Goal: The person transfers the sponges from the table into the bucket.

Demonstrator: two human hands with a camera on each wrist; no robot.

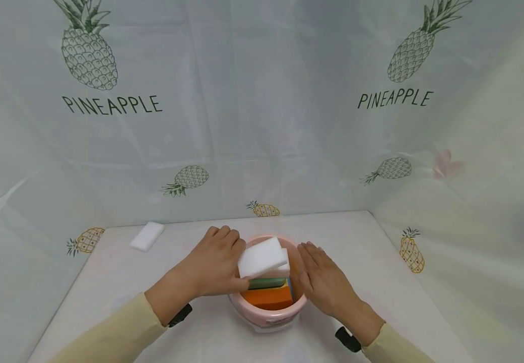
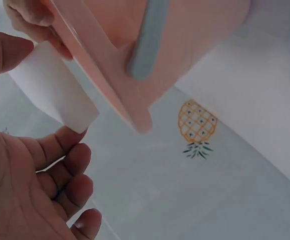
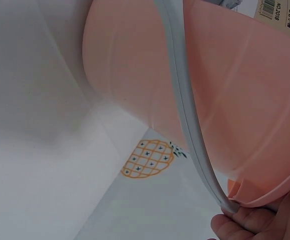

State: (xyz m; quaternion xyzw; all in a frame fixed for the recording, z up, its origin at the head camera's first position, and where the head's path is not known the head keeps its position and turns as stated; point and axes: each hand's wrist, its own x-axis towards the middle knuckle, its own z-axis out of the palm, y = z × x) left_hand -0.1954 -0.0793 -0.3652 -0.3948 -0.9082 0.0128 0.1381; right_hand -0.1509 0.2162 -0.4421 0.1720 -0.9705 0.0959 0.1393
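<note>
A pink bucket (image 1: pixel 266 318) with a grey handle (image 3: pixel 184 100) stands on the table. My left hand (image 1: pixel 216 262) pinches a white sponge block (image 1: pixel 262 257) between thumb and fingers, over the bucket's opening. In the left wrist view this sponge (image 2: pixel 55 90) is tilted beside the rim. My right hand (image 1: pixel 327 280) holds the bucket's right rim, its fingers along the outside near the handle's end. Inside the bucket lie another white block (image 1: pixel 286 270), a green-topped piece (image 1: pixel 266 283) and an orange piece (image 1: pixel 268 298). Their lower parts are hidden.
Another white sponge block (image 1: pixel 147 236) lies at the back left of the white table (image 1: pixel 189 333). Pineapple-printed sheeting (image 1: pixel 262 126) hangs behind and at both sides. A printed label (image 3: pixel 279 15) shows on the bucket's outside.
</note>
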